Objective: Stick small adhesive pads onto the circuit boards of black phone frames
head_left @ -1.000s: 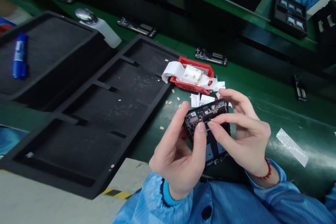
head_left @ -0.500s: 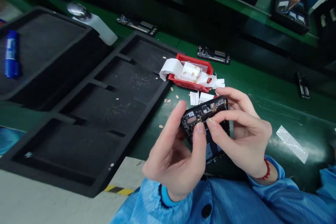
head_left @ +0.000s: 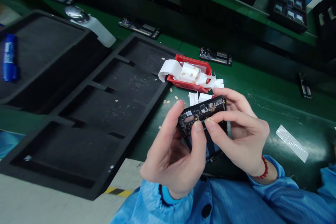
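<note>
An opened phone (head_left: 188,119) with its circuit board showing is held tilted between both hands, above the green bench. My left hand (head_left: 174,157) grips its left side, thumb pressed on the board's lower edge and a finger at the upper left corner. My right hand (head_left: 240,133) holds the right side, with thumb and index finger pinched together over the board; whatever lies between those tips is too small to make out. Just beyond the phone, a red bin (head_left: 178,83) holds a curling white paper strip (head_left: 170,68) dotted with small tan pieces.
A black compartment tray (head_left: 90,190) lies left, beside a black foam block (head_left: 65,59) bearing a blue marker (head_left: 9,57). A white bottle (head_left: 97,28) stands behind. Circuit boards (head_left: 215,56) line the bench's back. A silvery strip (head_left: 292,143) lies right; another tray (head_left: 288,8) sits far right.
The view has shifted slightly, and my hands keep nearly the same grip on the phone. At the far upper right, another person's hand has left the tray there.
</note>
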A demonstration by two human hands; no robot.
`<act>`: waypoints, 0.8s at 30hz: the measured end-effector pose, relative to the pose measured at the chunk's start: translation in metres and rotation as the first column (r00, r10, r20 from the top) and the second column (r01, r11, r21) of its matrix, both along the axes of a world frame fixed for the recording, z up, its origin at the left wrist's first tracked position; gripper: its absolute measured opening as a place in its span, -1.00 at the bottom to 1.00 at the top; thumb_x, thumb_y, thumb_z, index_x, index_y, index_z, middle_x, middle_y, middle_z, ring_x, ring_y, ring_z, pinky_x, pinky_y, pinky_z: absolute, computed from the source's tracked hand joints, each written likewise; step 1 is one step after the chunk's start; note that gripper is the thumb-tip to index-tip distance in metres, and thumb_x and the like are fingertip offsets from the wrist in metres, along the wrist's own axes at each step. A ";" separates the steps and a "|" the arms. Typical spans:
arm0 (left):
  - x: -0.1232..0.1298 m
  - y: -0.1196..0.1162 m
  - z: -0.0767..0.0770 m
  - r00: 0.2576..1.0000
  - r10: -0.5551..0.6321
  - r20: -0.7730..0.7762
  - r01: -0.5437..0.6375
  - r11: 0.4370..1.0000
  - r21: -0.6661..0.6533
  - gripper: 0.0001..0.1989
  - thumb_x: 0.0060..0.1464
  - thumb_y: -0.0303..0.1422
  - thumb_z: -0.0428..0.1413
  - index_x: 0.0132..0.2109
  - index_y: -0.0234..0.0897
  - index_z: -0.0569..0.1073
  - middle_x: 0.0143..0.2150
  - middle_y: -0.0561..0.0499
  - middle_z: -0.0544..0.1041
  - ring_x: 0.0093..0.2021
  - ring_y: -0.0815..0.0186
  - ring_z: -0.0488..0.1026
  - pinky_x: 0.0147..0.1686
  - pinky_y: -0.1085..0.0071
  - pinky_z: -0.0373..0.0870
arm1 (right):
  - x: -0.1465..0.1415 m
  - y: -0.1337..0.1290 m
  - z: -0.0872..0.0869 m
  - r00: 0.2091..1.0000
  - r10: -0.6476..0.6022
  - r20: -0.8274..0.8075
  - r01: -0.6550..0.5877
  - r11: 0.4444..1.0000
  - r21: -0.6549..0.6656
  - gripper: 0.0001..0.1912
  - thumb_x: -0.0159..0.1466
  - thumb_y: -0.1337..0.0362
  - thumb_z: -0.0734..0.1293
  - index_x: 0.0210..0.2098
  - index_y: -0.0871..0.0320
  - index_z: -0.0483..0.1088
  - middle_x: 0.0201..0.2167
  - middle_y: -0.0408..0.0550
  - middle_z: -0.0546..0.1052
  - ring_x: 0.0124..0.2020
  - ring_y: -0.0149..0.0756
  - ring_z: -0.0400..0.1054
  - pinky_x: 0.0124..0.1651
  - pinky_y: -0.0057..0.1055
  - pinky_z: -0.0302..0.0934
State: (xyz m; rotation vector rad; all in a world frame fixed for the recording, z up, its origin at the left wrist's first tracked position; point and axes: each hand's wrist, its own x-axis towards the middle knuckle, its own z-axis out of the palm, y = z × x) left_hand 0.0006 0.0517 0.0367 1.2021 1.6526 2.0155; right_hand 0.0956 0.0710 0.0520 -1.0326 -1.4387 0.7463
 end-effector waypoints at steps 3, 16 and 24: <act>-0.001 -0.001 0.003 0.999 -0.022 -0.029 0.020 0.998 -0.057 -0.61 0.17 -0.42 0.28 0.09 0.11 0.59 -0.09 0.15 0.70 -0.29 0.21 0.68 -0.31 0.23 0.74 | 0.005 0.004 0.003 0.998 0.060 -0.036 -0.061 0.998 -0.032 -0.88 0.23 0.45 0.46 -0.37 0.10 0.55 0.03 0.02 0.59 -0.02 -0.16 0.55 0.04 -0.14 0.51; -0.005 0.005 -0.002 0.992 -0.115 0.056 0.121 0.987 -0.105 -0.60 0.12 -0.48 0.32 0.09 -0.06 0.61 -0.12 0.09 0.71 -0.26 0.25 0.69 -0.20 0.34 0.72 | 0.005 0.021 -0.017 0.983 0.097 -0.155 -0.098 0.995 0.000 -0.87 0.25 0.47 0.44 -0.31 0.11 0.48 -0.09 -0.02 0.62 0.01 -0.27 0.54 0.11 -0.26 0.48; -0.003 0.016 -0.007 0.995 -0.089 0.038 0.092 0.990 -0.109 -0.60 0.04 -0.46 0.35 0.05 -0.13 0.63 -0.25 0.07 0.71 -0.38 0.29 0.65 -0.39 0.43 0.66 | 0.025 -0.023 -0.040 0.937 0.289 -0.195 -0.321 0.932 -0.165 -0.33 0.41 0.28 0.33 0.42 -0.05 0.01 0.24 0.13 0.48 0.02 -0.24 0.59 -0.07 -0.35 0.58</act>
